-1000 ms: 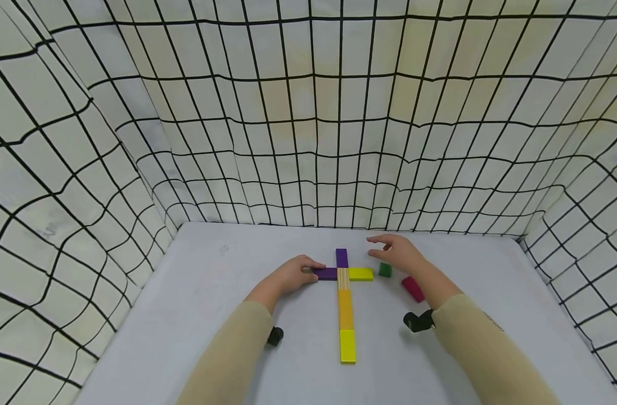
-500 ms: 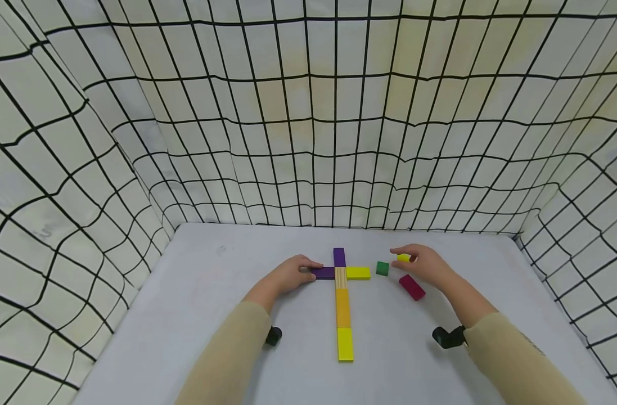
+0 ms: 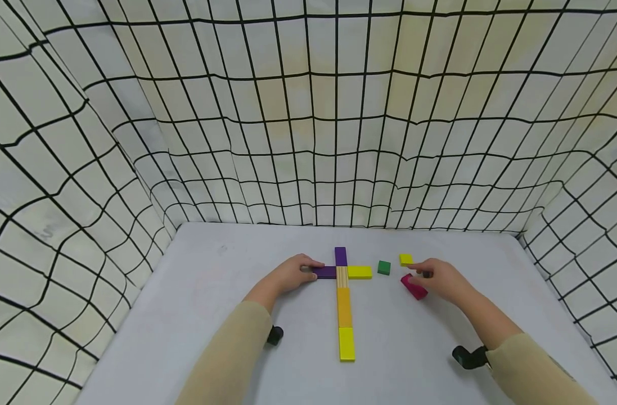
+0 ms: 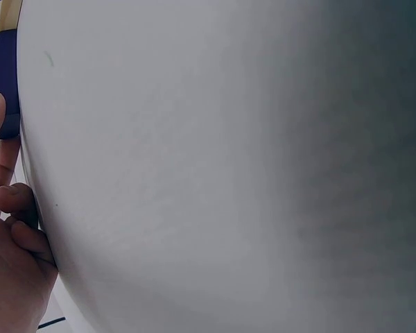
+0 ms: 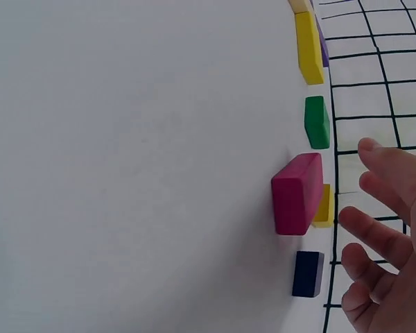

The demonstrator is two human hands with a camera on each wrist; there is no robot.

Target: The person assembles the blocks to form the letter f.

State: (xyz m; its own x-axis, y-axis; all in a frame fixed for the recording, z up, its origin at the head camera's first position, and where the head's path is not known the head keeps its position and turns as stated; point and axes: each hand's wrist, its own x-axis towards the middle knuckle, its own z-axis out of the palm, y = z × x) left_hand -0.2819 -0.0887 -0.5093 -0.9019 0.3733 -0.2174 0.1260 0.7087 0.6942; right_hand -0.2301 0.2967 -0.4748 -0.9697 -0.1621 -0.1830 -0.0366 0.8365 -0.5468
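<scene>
Coloured blocks form a cross on the white table. My left hand [image 3: 289, 274] pinches its left arm, a purple block [image 3: 326, 273], between thumb and index finger; the left wrist view shows the thumb by the end of that purple block [image 4: 7, 76]. My right hand [image 3: 442, 279] hovers over the loose blocks with thumb and fingers apart, holding nothing. Nearest to it are a magenta block [image 3: 413, 287], a small yellow block [image 3: 406, 259] and a dark block [image 5: 308, 274], partly covered by the hand in the head view. A green block [image 3: 384, 268] lies further left.
The cross also has a purple top block [image 3: 341, 256], a yellow right arm [image 3: 360, 273], a pale striped centre [image 3: 342, 277], an orange block [image 3: 344, 307] and a yellow foot [image 3: 346, 344]. Black netting [image 3: 314, 154] stands behind and beside the table [image 3: 212, 253].
My right hand has moved right and towards me, leaving the small yellow block in view beside the green one. My left hand has stayed on the purple block.
</scene>
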